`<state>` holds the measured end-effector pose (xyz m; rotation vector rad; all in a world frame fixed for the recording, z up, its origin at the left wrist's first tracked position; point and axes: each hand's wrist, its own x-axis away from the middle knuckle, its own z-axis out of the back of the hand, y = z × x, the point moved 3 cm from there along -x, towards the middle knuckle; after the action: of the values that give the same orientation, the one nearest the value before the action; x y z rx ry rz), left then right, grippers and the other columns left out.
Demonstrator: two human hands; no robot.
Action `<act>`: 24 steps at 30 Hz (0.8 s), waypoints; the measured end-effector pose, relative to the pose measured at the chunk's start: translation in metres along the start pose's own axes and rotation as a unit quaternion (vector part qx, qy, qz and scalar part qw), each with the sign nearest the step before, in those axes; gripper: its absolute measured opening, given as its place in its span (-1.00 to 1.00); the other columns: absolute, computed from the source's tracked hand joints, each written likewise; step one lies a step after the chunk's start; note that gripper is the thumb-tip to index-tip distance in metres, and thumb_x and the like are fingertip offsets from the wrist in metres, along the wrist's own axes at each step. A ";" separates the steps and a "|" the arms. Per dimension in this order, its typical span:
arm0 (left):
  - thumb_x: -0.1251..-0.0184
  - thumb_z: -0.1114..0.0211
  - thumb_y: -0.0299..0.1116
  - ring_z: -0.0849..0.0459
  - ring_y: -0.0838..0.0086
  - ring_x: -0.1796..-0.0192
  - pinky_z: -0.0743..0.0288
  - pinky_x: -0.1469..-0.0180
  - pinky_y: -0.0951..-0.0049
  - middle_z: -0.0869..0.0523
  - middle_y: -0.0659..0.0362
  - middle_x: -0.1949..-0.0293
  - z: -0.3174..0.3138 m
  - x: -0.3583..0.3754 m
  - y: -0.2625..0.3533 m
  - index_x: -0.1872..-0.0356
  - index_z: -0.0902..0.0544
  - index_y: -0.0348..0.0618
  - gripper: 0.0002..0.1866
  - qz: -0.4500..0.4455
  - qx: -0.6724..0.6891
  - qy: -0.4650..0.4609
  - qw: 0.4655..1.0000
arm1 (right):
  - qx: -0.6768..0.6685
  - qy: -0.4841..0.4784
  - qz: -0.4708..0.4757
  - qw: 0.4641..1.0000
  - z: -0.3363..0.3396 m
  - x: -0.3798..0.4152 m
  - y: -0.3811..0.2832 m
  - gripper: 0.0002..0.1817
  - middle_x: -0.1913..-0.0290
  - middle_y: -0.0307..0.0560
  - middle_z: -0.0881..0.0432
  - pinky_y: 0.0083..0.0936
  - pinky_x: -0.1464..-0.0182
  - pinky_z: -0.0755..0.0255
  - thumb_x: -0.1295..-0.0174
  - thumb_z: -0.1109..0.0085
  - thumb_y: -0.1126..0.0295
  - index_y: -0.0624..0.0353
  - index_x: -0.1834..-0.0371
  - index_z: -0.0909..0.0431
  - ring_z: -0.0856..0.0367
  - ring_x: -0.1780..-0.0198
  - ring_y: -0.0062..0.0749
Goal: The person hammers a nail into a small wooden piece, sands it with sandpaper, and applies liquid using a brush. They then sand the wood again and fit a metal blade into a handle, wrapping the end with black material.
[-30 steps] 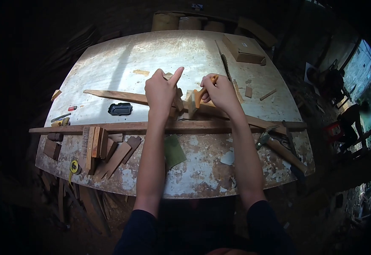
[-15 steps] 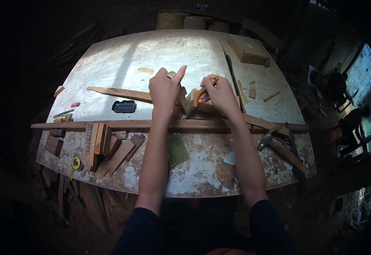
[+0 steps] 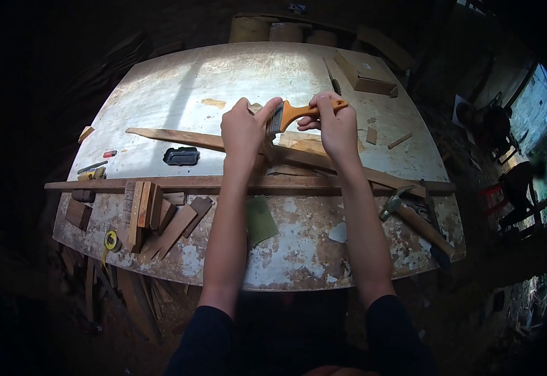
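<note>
My right hand [image 3: 336, 125] is closed on the orange handle of a paintbrush [image 3: 295, 113], its bristles close beside my left thumb. My left hand [image 3: 243, 130] is wrapped round a piece of wood [image 3: 266, 148], mostly hidden behind the fingers. Below both hands a long wooden piece [image 3: 179, 136] lies slantwise over the table. A long dark wooden bar [image 3: 286, 183] runs across the table nearer to me. The black tray [image 3: 181, 156] sits to the left of my left hand.
Wood blocks [image 3: 142, 213], a yellow tape measure [image 3: 112, 240] and green sandpaper [image 3: 261, 220] lie along the near side of the table [image 3: 298, 250]. At the right is a hammer [image 3: 417, 222]. A cardboard box [image 3: 365, 74] and a saw [image 3: 333, 78] are at the far right.
My right hand has moved up and slightly right with the brush. The brush has turned from slanting downward to nearly level, its bristles now higher beside my left thumb.
</note>
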<state>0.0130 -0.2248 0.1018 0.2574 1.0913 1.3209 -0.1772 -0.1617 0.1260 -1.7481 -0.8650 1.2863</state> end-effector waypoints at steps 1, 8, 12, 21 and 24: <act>-0.32 -0.52 0.44 -0.55 0.21 0.57 -0.50 0.36 0.07 -0.57 -0.04 0.65 -0.001 0.000 -0.001 0.58 -0.53 -0.34 -0.13 -0.002 0.001 -0.004 1.000 | 0.020 -0.011 -0.017 1.000 0.002 0.000 0.000 -0.65 0.27 -0.05 -0.71 -0.53 0.27 -0.81 -0.71 -0.02 0.29 0.36 0.16 -0.62 -0.86 0.34 -0.39; -0.33 -0.44 0.51 -0.70 -0.06 0.45 -0.61 0.28 0.02 -0.67 -0.15 0.56 -0.003 0.002 0.004 0.52 -0.57 -0.33 -0.12 0.022 -0.011 -0.034 0.999 | 0.042 -0.013 -0.018 0.999 0.013 -0.002 -0.003 -0.63 0.26 -0.04 -0.71 -0.54 0.24 -0.80 -0.74 0.00 0.26 0.35 0.13 -0.62 -0.87 0.34 -0.40; -0.36 -0.47 0.45 -0.58 0.15 0.52 -0.50 0.32 0.07 -0.58 -0.04 0.62 -0.006 0.003 0.004 0.54 -0.56 -0.32 -0.15 0.011 -0.015 -0.036 0.999 | 0.005 -0.010 0.019 1.000 0.017 -0.005 -0.014 -0.62 0.29 -0.07 -0.71 -0.57 0.24 -0.77 -0.75 -0.02 0.24 0.34 0.14 -0.63 -0.86 0.34 -0.43; -0.44 -0.47 0.33 -0.72 0.21 0.48 -0.57 0.30 0.18 -0.69 0.01 0.59 -0.008 0.001 0.000 0.48 -0.68 -0.32 -0.25 -0.023 0.017 -0.056 0.998 | 0.062 -0.022 -0.010 0.998 0.029 -0.008 -0.015 -0.62 0.34 -0.07 -0.75 -0.57 0.23 -0.73 -0.72 -0.03 0.25 0.32 0.19 -0.66 -0.83 0.35 -0.47; -0.45 -0.51 0.25 -0.78 0.30 0.47 -0.61 0.30 0.26 -0.75 0.07 0.58 -0.014 0.000 -0.003 0.46 -0.72 -0.31 -0.32 -0.022 0.041 -0.079 0.996 | 0.192 0.007 -0.004 0.981 0.032 -0.009 -0.005 -0.62 0.40 -0.07 -0.75 -0.52 0.26 -0.70 -0.68 -0.05 0.25 0.32 0.19 -0.69 -0.81 0.37 -0.47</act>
<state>0.0044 -0.2313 0.0929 0.3903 1.0119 1.1962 -0.2106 -0.1610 0.1289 -1.4441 -0.5674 1.3326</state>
